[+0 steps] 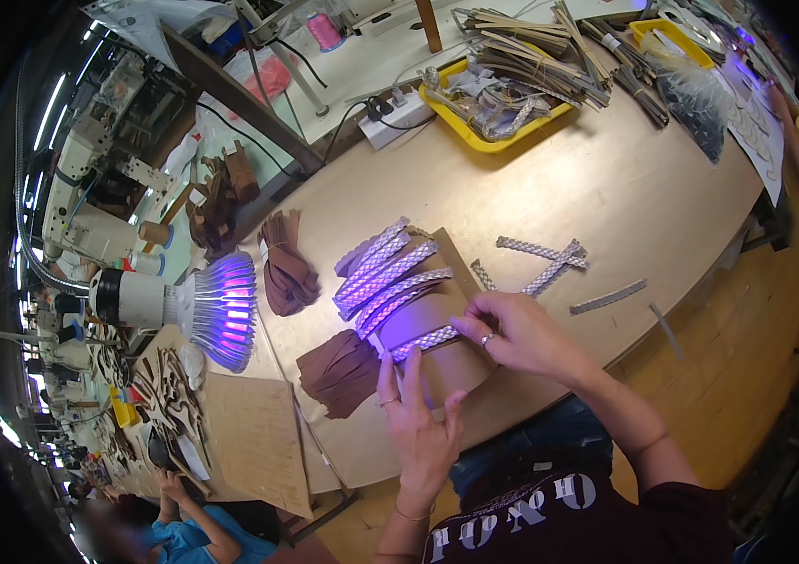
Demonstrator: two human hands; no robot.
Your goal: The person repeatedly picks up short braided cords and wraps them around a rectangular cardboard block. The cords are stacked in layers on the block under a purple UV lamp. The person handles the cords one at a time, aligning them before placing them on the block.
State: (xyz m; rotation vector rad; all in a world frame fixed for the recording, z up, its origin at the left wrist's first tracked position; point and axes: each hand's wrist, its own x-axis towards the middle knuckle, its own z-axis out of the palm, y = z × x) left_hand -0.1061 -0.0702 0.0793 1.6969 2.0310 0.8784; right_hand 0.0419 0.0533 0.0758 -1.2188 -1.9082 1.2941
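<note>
A braided white-and-grey strap (425,343) lies across a rounded tan cardboard form (456,374). My right hand (523,331), with a ring on one finger, pinches the strap's right end. My left hand (421,428) has its fingers stretched and its thumb apart; two fingertips touch the strap's left end and the form's edge. Farther up the form, several similar braided straps (390,273) lie side by side, tinted purple by the lamp. Brown fabric strips (338,371) fan out left of the form.
A lit purple lamp (221,310) reaches in from the left. Loose braided pieces (550,268) lie to the right on the table (662,221). Behind are a yellow tray (493,146) of scraps, a white power strip (395,122) and a brown strip bundle (287,263). Someone in blue sits at lower left.
</note>
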